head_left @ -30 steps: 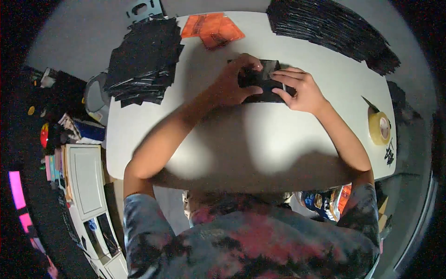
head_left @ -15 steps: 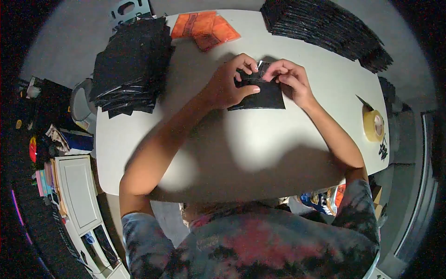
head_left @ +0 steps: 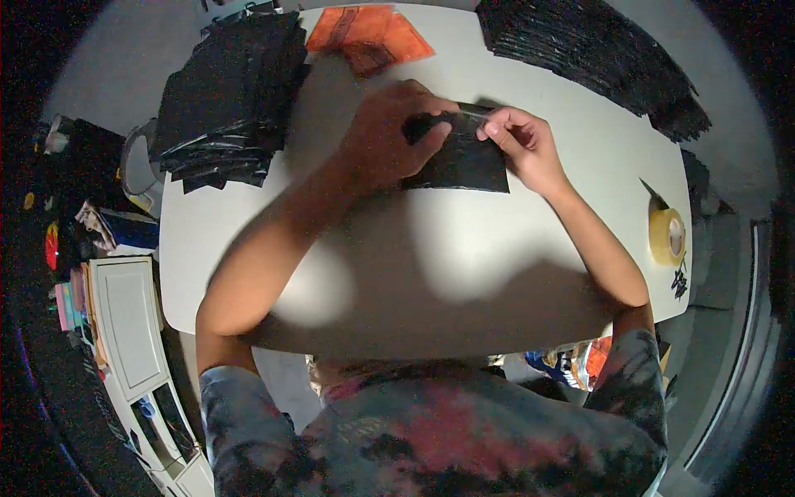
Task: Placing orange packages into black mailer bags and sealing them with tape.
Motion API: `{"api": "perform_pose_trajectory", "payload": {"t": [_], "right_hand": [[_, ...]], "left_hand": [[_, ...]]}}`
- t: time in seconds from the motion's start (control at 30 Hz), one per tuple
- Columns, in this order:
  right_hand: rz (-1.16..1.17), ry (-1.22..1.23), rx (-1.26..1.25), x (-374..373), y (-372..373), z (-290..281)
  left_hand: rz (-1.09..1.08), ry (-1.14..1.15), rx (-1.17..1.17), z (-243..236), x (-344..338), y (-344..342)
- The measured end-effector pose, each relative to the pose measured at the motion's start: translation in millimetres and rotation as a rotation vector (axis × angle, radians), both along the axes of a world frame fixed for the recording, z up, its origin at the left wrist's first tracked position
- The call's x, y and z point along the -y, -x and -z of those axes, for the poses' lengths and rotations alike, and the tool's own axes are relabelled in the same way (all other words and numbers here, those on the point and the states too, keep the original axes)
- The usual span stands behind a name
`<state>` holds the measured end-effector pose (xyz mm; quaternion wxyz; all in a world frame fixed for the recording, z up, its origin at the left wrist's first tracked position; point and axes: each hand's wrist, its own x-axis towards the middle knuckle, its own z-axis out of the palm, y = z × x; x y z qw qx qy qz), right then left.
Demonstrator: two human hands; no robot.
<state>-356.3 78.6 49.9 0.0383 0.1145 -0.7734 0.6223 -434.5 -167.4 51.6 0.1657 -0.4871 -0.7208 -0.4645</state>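
Holding a flat black pouch (head_left: pixel 464 161) near the middle of the white table (head_left: pixel 497 248), a little toward its far edge, the person works at the pouch's top edge with both hands. The left hand (head_left: pixel 389 137) lies curled over the pouch's left upper corner, fingers closed on it, and the right hand (head_left: pixel 522 145) pinches the upper right corner between thumb and fingertips. To do this well, I judge the lower part of the pouch should stay flat on the table while both hands pull the top edge evenly, so it does not crease or skew. A stack of black pouches (head_left: pixel 228 99) sits at the far left corner, another black stack (head_left: pixel 588 50) along the far right edge, an orange packet (head_left: pixel 368 33) at the far edge, and a tape roll (head_left: pixel 667 236) by the right edge. Compared with half a second ago, the hands have moved slightly apart along the top edge, and the pouch lies flatter and more spread.
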Motion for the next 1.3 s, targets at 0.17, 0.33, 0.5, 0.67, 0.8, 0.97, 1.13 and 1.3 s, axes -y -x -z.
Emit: {"api": "perform_pose_trajectory", "payload": {"t": [0.17, 0.33, 0.5, 0.67, 0.8, 0.97, 1.13, 1.3], "right_hand": [[0.033, 0.015, 0.012, -2, 2, 5], [0.021, 0.047, 0.025, -3, 3, 9], [0.010, -0.069, -0.005, 5, 0, 2], [-0.026, -0.113, -0.038, 7, 3, -2], [-0.031, -0.175, -0.073, -1, 4, -1], [-0.027, -0.190, -0.038, 7, 4, -7], [-0.052, -0.161, -0.063, 13, 8, -8], [0.036, -0.317, -0.020, 13, 5, -10]], "left_hand": [[-0.025, -0.026, 0.012, -7, 12, 5], [0.030, 0.315, 0.046, -19, 13, -5], [0.034, 0.307, 0.061, -22, 13, -7], [-0.047, 0.335, 0.084, -22, 11, -9], [-0.031, 0.342, -0.109, -19, 7, -2], [-0.049, 0.515, -0.260, -27, 19, -2], [-0.018, 0.544, -0.359, -8, 16, 10], [-0.031, 0.481, -0.329, -18, 17, 2]]}}
